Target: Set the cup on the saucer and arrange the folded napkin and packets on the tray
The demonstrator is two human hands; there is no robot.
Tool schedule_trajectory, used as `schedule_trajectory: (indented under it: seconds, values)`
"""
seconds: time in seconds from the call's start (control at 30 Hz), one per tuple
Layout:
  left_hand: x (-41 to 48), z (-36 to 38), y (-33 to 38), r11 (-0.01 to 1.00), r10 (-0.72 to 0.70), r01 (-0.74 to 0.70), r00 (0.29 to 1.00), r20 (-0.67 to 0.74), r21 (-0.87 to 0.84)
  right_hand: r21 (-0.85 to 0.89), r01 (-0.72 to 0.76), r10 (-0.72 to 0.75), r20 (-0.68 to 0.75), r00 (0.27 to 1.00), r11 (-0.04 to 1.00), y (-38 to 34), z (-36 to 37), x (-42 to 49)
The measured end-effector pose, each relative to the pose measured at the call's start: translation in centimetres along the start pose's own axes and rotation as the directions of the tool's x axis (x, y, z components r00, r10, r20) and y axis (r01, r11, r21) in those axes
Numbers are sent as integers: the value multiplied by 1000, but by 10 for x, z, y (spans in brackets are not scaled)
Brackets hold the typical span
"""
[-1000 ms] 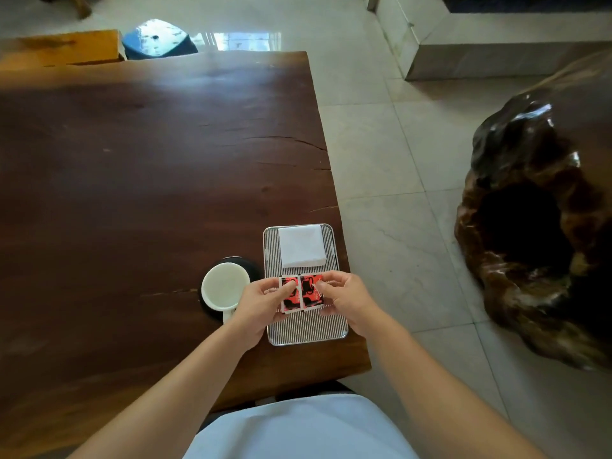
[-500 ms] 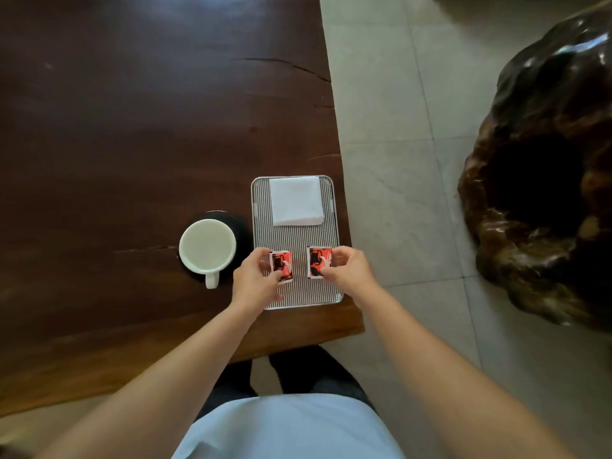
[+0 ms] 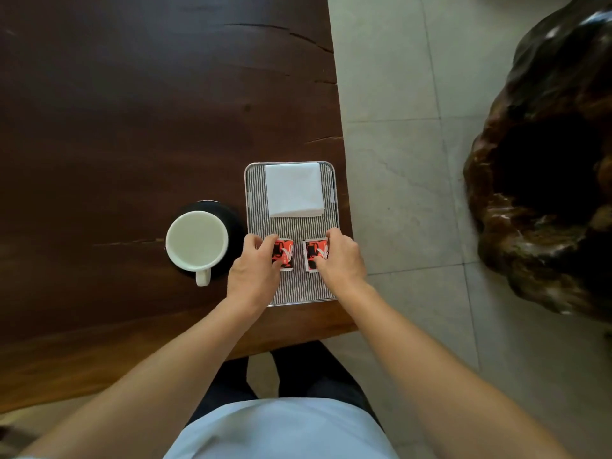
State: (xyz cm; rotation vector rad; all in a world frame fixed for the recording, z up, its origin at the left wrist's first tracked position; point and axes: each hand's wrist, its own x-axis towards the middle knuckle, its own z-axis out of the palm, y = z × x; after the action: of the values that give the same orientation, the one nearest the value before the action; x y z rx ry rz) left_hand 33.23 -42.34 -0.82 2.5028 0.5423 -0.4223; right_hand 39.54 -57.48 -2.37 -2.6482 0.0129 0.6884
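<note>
Left hand (image 3: 253, 274) and right hand (image 3: 339, 260) each pinching a packet (image 3: 285, 255), (image 3: 314, 255), side by side for symmetry near tray's (image 3: 291, 293) front edge.

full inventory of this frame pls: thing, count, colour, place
table: 1, dark brown wood, left and centre
tray: 1, silver, ribbed, near the table's right edge
napkin: 1, white, folded, far end of the tray
packets: 2, red and black, side by side on the tray's near half, a gap between them
cup: 1, white, on the saucer, left of the tray
saucer: 1, black, under the cup
carved wood piece: 1, glossy dark brown, on the floor at right
floor: pale tiles, right
left hand: on the left packet
right hand: on the right packet
</note>
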Motion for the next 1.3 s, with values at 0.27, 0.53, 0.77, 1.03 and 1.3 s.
schedule_trajectory:
  seconds: [0.27,0.53,0.77,1.03,1.3]
  values:
    - [2,-1,-2,985,113,-120,991,68,121,-145,147,-147,14,989,978,-3,-14,-7]
    - [3,4,-8,931,201,-220,975,93,290,-137,236,-217,140,966,962,6,-7,-6]
    - [2,7,-8,889,216,-250,968,130,383,-158,256,-245,90,965,954,8,-2,-9]
    - [-1,10,-3,909,176,-206,978,113,362,-153,282,-276,62,959,947,11,0,-9]
    - [-5,8,-7,918,198,-219,975,96,331,-111,257,-256,30,966,960,10,-3,-18]
